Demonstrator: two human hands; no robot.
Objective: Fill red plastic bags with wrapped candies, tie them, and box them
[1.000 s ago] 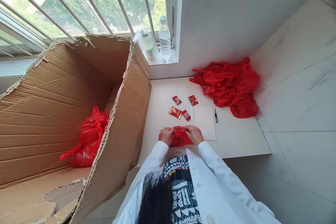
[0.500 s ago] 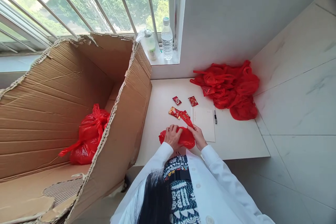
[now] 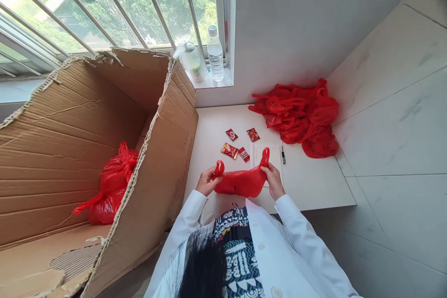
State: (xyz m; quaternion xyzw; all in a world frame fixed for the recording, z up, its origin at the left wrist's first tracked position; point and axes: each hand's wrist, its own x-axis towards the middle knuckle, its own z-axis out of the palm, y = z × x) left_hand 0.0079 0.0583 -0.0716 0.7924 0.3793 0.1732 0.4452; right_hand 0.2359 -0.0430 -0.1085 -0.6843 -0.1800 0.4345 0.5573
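Observation:
A red plastic bag (image 3: pixel 240 183) is stretched between my two hands, above the front of the white table (image 3: pixel 310 191). My left hand (image 3: pixel 206 181) is closed on one of its handles, and a loop sticks up past the fingers. My right hand (image 3: pixel 274 180) pinches the other handle, whose loop stands upright. Just beyond the bag lie several small red packets: a larger one with gold (image 3: pixel 229 150), a small one (image 3: pixel 243 154) beside it, and two (image 3: pixel 231 134) (image 3: pixel 253 134) farther back. What the bag holds, if anything, is hidden.
A large open cardboard box (image 3: pixel 174 149) stands at the left, with tied red bags (image 3: pixel 113 181) inside. A heap of red bags (image 3: pixel 300 116) lies at the back right. A pen (image 3: pixel 283 152) rests beside white paper (image 3: pixel 275 156). Bottles (image 3: pixel 215 56) stand on the windowsill.
My hands have moved apart, the left one shifting left, and the bunched bag is now spread between them by its handles. The small packets behind are more fully visible.

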